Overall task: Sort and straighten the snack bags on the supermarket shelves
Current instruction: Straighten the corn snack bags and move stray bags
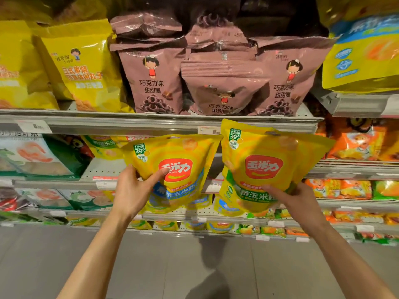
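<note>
Your left hand [131, 190] and right hand [295, 197] each grip a yellow bag [172, 169] upright, the right bag [259, 167] higher, with the shelf gap [103, 169] left of both.

yellow corn bags [262, 167]: "39°" green badge top-left corner, red logo centre | mauve bags [151, 83] on upper shelf: "巧克力味 甜甜圈" | price tags: unreadable

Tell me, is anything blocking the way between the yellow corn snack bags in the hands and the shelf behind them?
Nothing visible blocks it. The left hand holds one yellow corn snack bag, the right hand holds more of them, all in front of a partly bare white shelf. Whether that is their spot cannot be told.
</note>
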{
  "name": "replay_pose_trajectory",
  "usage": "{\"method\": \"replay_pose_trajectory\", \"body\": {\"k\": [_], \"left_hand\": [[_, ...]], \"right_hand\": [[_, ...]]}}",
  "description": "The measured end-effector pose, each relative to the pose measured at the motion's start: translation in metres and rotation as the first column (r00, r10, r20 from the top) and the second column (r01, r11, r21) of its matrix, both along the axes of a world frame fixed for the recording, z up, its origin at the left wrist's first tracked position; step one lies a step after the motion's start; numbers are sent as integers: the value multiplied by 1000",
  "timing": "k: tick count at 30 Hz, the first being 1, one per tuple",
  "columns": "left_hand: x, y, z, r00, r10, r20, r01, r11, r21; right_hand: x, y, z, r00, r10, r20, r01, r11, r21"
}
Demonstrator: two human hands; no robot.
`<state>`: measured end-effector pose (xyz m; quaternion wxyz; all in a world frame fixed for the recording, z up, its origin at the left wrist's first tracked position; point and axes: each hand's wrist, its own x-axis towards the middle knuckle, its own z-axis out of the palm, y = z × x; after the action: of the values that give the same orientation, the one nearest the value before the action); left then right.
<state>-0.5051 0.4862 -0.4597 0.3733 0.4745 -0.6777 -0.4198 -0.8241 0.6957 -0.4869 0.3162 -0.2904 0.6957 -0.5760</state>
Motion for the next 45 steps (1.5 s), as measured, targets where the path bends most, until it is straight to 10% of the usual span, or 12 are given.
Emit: {"method": "replay_pose_trajectory", "body": {"k": [16, 45], "left_hand": [[-76, -10, -9, 979, -70, -192, 69, 998, -10], [-119, -45, -65, 995, 5, 101, -15, 995, 98]], "right_hand": [[0, 10, -13, 995, -98, 12, 98, 995, 20], [14, -12, -29, 999, -35, -33, 36, 999, 25]]}}
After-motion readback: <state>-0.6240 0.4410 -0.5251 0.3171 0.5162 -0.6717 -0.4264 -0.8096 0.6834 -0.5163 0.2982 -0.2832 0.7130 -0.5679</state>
